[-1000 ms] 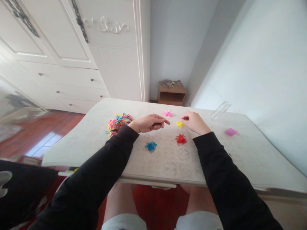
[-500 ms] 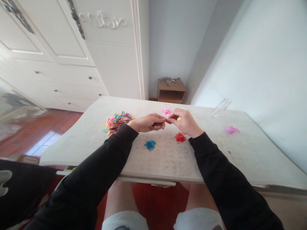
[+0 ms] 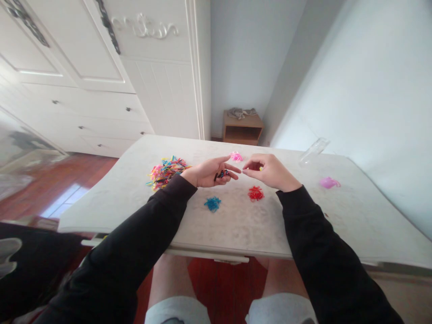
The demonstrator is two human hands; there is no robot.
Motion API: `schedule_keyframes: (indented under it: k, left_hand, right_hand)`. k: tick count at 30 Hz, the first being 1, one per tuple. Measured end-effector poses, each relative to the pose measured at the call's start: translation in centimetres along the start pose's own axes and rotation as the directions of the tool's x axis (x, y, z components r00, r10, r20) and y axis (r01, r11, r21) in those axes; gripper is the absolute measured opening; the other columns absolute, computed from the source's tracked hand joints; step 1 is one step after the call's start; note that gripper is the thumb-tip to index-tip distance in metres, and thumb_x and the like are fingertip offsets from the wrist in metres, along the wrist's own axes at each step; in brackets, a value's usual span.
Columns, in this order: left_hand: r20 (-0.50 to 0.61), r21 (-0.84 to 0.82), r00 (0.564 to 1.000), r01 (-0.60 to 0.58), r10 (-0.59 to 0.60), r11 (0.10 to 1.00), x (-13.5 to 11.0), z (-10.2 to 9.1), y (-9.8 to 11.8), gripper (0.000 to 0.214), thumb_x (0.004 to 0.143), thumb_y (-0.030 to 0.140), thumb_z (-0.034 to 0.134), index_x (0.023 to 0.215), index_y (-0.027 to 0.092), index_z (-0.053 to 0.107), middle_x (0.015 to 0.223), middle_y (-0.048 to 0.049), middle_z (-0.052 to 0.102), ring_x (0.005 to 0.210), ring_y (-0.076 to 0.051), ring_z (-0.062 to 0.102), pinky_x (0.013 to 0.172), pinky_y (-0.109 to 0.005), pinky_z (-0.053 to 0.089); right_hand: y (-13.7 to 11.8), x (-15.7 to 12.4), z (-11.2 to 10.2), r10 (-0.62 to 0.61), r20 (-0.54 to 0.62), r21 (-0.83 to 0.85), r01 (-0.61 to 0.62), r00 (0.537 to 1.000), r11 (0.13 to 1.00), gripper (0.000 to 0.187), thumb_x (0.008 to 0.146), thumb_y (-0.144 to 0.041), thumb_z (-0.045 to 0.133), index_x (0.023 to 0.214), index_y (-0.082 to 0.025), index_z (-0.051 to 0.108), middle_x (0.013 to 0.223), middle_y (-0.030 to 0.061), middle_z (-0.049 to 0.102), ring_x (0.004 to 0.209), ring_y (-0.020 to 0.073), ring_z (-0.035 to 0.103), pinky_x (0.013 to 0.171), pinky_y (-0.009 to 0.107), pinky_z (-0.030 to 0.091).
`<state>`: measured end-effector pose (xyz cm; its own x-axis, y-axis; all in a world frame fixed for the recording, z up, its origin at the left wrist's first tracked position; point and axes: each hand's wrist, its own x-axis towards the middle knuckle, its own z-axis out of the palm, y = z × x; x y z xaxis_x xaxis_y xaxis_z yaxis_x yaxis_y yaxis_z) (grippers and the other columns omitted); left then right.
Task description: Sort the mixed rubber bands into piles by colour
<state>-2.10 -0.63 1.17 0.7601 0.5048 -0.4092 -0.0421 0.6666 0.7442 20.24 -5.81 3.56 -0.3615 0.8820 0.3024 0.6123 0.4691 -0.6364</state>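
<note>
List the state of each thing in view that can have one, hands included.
Left hand: palm open, bands in it
Dark bands: loose in left palm
Right hand: fingertips close together; grip unclear
Mixed bands: heaped
Blue bands: loosely piled
Red bands: loosely piled
Pink bands: loosely piled
Yellow bands: mostly hidden by right hand
Drawers: shut
Cloth: crumpled

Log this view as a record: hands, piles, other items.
left hand: palm open, mostly dark bands in it
right hand: fingertips near left fingertips; contents unclear
mixed pile: on table, by left wrist
nearer piles: blue pile, red pile
far pile: pink pile
yellow bands: mostly hidden by right hand
right side: clear container, purple item
</note>
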Motion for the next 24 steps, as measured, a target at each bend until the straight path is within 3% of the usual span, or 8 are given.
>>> schedule_keyframes:
  k: [2, 5, 8, 13, 16, 19, 24]
  left_hand:
    - [0.036, 0.045, 0.999, 0.004, -0.006, 0.999, -0.1, 0.3, -0.2, 0.062, 0.106, 0.052, 0.033, 0.096, 0.004, 0.071, 0.082, -0.0171, 0.069, 0.049, -0.009, 0.039, 0.039, -0.019, 0.026]
    - [0.111, 0.108, 0.994, 0.002, -0.014, 0.994, -0.4, 0.7, -0.3, 0.064, 0.105, 0.056, 0.035, 0.092, 0.004, 0.070, 0.079, -0.0163, 0.069, 0.048, -0.009, 0.036, 0.040, -0.021, 0.025]
    - [0.157, 0.148, 0.987, -0.006, -0.017, 0.989, -0.6, 0.9, -0.3, 0.064, 0.104, 0.059, 0.036, 0.093, 0.005, 0.070, 0.075, -0.0140, 0.068, 0.047, -0.008, 0.033, 0.041, -0.022, 0.024]
    - [0.186, 0.187, 0.982, -0.012, -0.023, 0.982, -0.4, 0.5, -0.5, 0.068, 0.104, 0.061, 0.031, 0.093, 0.006, 0.070, 0.069, -0.0127, 0.066, 0.045, -0.008, 0.032, 0.043, -0.022, 0.024]
    - [0.196, 0.168, 0.981, -0.020, -0.013, 0.986, -0.2, 0.4, -0.6, 0.060, 0.105, 0.056, 0.033, 0.088, 0.008, 0.067, 0.076, -0.0160, 0.070, 0.046, -0.008, 0.034, 0.043, -0.021, 0.024]
    - [0.168, 0.138, 0.985, -0.051, 0.027, 0.989, -0.3, 0.5, -0.6, 0.043, 0.104, 0.043, 0.043, 0.087, 0.010, 0.064, 0.085, -0.0188, 0.073, 0.047, -0.007, 0.034, 0.043, -0.020, 0.025]
    - [0.084, 0.143, 0.996, -0.054, 0.042, 0.988, -0.5, 0.4, -0.6, 0.036, 0.101, 0.025, 0.047, 0.077, 0.006, 0.067, 0.062, -0.0101, 0.061, 0.045, -0.006, 0.032, 0.043, -0.019, 0.026]
  right_hand:
    - [-0.8, 0.4, 1.1, -0.084, -0.050, 0.006, 0.084, 0.995, 0.996, 0.012, 0.085, -0.027, 0.070, 0.077, -0.019, 0.074, 0.074, 0.0021, 0.067, 0.067, 0.0143, 0.057, 0.064, 0.029, 0.044]
    - [-1.5, 0.7, 2.3, -0.143, 0.006, -0.017, 0.143, 0.990, 0.990, 0.022, 0.085, -0.022, 0.070, 0.064, -0.018, 0.067, 0.071, 0.0011, 0.064, 0.065, 0.0129, 0.054, 0.066, 0.029, 0.042]
    - [-1.7, 0.6, 2.5, -0.117, 0.061, 0.012, 0.117, 0.991, 0.993, 0.026, 0.086, -0.020, 0.069, 0.061, -0.019, 0.064, 0.065, -0.0003, 0.063, 0.063, 0.0127, 0.054, 0.065, 0.029, 0.042]
    - [-1.9, 0.4, 2.6, -0.049, 0.125, 0.074, 0.040, 0.991, 0.996, 0.017, 0.085, -0.016, 0.067, 0.068, -0.018, 0.069, 0.062, -0.0011, 0.065, 0.059, 0.0130, 0.057, 0.063, 0.028, 0.043]
    - [-1.7, 0.5, 2.6, -0.055, 0.087, 0.035, 0.052, 0.995, 0.998, 0.019, 0.083, -0.013, 0.067, 0.064, -0.018, 0.068, 0.065, 0.0004, 0.067, 0.063, 0.0140, 0.059, 0.064, 0.028, 0.044]
    - [-1.2, 0.6, 2.6, -0.080, 0.039, 0.020, 0.080, 0.996, 0.997, 0.012, 0.084, -0.013, 0.068, 0.075, -0.018, 0.074, 0.073, 0.0017, 0.070, 0.069, 0.0155, 0.062, 0.066, 0.028, 0.045]
    - [-0.7, 0.6, 2.6, -0.104, -0.042, 0.019, 0.104, 0.994, 0.994, 0.012, 0.087, -0.019, 0.070, 0.082, -0.018, 0.080, 0.080, 0.0049, 0.073, 0.074, 0.0179, 0.065, 0.069, 0.031, 0.048]
